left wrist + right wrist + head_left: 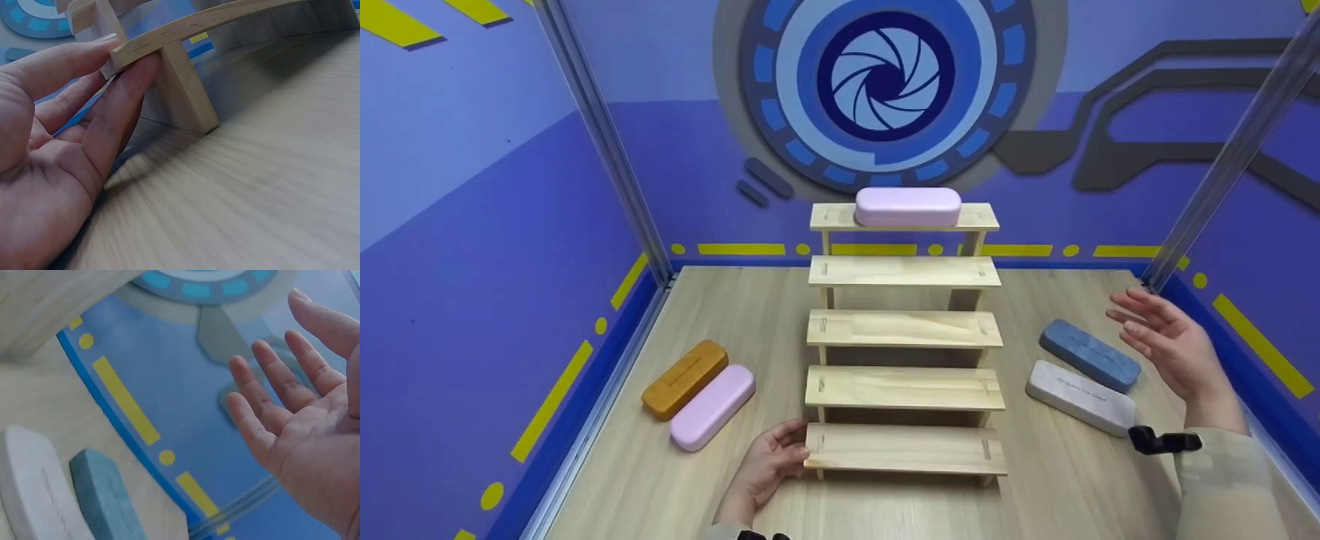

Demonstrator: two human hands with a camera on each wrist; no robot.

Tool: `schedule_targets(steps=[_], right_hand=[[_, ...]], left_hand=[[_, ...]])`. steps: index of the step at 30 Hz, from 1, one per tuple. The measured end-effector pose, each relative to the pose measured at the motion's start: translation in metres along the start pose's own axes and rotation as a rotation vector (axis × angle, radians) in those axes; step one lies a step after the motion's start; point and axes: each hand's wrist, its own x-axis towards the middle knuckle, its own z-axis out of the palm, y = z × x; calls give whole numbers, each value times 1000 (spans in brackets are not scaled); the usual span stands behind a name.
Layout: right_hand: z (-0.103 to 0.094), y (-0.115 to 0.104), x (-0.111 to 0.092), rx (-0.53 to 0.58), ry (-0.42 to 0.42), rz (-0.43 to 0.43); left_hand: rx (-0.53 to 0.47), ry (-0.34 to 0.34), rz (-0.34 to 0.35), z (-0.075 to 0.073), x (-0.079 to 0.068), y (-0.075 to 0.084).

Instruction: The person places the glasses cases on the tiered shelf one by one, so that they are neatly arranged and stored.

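So the wooden rack (905, 328) stands on the table (615, 480), left hand (769, 461) pinching its bottom shelf (905, 450) by the left end, pink case (908, 207) up top. Right hand (1174, 349) hovers, fingers apart, near the blue case (1090, 355) and grey case (1080, 397); orange case (685, 379) and second pink case (712, 409) lie left.
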Motion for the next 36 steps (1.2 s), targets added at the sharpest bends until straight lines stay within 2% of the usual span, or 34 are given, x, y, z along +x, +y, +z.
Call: schedule_targets(steps=[9, 15, 24, 31, 36], right_hand=[[-29, 31, -32, 17, -30, 77], [-41, 50, -47, -3, 3, 159], [-52, 68, -62, -190, 119, 365], [-55, 85, -67, -336, 123, 501], [-56, 96, -70, -351, 147, 569]], left_hand=[[-5, -10, 14, 1, -1, 0], [-5, 6, -1, 2, 0, 1], [2, 8, -25, -1, 0, -1], [3, 10, -27, -1, 0, -1], [7, 9, -25, -1, 0, -1]])
